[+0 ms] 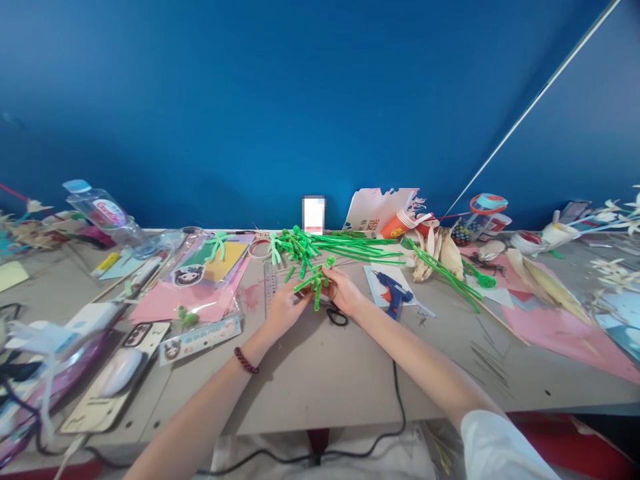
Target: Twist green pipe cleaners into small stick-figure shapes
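My left hand point(284, 308) and my right hand point(343, 291) meet over the middle of the grey table point(320, 373). Both have fingers closed on a twisted green pipe-cleaner shape point(315, 283) held between them. A dark bead bracelet point(246, 361) circles my left wrist. Just behind the hands lies a pile of long green pipe cleaners point(340, 248). Black scissors point(337, 315) lie on the table under my right hand.
A blue glue gun point(391, 291) lies right of my hands, its black cord point(399, 400) running to the table's front edge. Pink paper sheets point(560, 327), dried husks point(440, 257), an orange cup point(397, 225), a plastic bottle point(105, 213), a clear ruler point(269, 283) and sticker packs point(200, 333) crowd the table.
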Demonstrator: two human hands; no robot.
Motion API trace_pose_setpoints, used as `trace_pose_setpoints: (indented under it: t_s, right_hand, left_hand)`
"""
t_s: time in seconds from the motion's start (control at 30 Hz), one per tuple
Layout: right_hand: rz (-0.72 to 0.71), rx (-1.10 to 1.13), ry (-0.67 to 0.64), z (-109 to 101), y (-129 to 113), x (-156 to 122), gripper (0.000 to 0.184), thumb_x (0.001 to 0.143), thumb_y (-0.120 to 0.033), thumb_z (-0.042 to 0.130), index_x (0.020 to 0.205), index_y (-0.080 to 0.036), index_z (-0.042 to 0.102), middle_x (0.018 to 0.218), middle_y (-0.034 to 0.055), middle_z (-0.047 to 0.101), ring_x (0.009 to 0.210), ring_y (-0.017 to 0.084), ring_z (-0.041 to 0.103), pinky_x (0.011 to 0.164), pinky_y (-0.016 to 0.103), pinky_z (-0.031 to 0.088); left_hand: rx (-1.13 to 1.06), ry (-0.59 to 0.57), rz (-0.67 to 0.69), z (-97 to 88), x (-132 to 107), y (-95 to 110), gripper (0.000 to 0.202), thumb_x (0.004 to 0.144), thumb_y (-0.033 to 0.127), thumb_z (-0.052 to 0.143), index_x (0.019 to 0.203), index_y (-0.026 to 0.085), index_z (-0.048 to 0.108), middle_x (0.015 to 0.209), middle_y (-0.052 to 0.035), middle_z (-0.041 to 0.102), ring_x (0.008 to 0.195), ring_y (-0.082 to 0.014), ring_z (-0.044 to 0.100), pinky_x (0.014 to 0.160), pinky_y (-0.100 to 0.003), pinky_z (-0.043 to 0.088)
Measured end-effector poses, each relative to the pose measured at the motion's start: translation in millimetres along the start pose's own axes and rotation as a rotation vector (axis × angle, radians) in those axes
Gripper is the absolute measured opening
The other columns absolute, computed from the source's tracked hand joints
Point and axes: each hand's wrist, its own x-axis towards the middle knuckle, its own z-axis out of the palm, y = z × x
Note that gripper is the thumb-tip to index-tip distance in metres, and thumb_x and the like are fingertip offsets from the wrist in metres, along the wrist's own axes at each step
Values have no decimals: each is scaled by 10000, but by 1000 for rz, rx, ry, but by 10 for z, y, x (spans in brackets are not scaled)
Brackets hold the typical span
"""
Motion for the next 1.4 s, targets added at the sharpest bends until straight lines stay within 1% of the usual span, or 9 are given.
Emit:
trace_pose_setpoints:
  t_s: [0.13,0.3,0.37,0.63,0.83,1.0,1.1,1.23,1.4]
  right_hand:
    - [-72,-46,192,-103,16,95,267,622,-369,715,682,-207,511,630,-15,594,543,139,562,522,274,459]
    - [-156,-28,393,-314,15,254,263,659,-412,649,718,-239,460,586,-37,563,492,148,548,458,293,437]
    - [-201,-6,453,-365,-14,287,282,647,-415,657,739,-245,452,585,-43,564,492,142,551,455,286,444]
    - [-185,97,520,-345,-184,261,300,626,-380,713,741,-237,476,582,-56,553,464,108,533,413,238,436]
    - [-172,51,388,-278,-271,184,322,569,-353,774,723,-221,524,683,-41,577,559,102,541,481,222,455]
    - [-129,-171,193,-231,-351,100,274,587,-369,751,700,-194,574,714,-17,581,638,116,533,525,227,443]
    - [-164,-394,110,-211,-400,33,263,633,-409,698,692,-179,583,678,-13,561,653,128,528,555,244,438]
    - [-290,-791,105,-133,-462,-5,249,695,-400,619,782,-166,608,654,-12,554,594,124,496,564,255,400]
    - [-371,-1159,3,81,-621,252,153,728,-296,519,758,-160,582,583,-31,503,559,116,457,542,233,348]
  left_hand:
    - [-124,35,-95,-6,17,2,234,769,401,573,754,177,638,745,-29,617,659,-145,572,548,-241,451]
    - [-535,-178,-377,-35,38,-37,291,710,448,638,696,163,580,616,7,563,481,-79,467,438,-200,371]
    - [-692,-195,-458,-51,38,-38,288,697,439,657,708,161,580,666,-7,585,488,-72,475,418,-189,345]
    - [-1011,-138,-591,-89,39,-14,211,740,355,640,748,153,579,732,-15,565,525,-56,457,394,-158,311]
    - [-1078,-122,-683,-89,47,-100,204,736,352,635,770,156,594,724,-14,569,529,-58,462,388,-158,311]
    - [-1119,-119,-696,-97,46,-128,213,728,350,652,766,145,605,714,-19,565,541,-67,466,395,-163,317]
    - [-1154,-109,-713,-98,37,-121,224,700,330,694,756,129,613,722,-25,570,571,-71,490,443,-166,354]
    - [-1201,-107,-705,-93,29,-118,188,688,273,710,739,114,623,726,-35,571,628,-94,516,514,-191,388]
    - [-1220,-123,-717,-75,38,-138,171,702,267,695,715,112,624,689,-32,570,597,-90,499,547,-210,400]
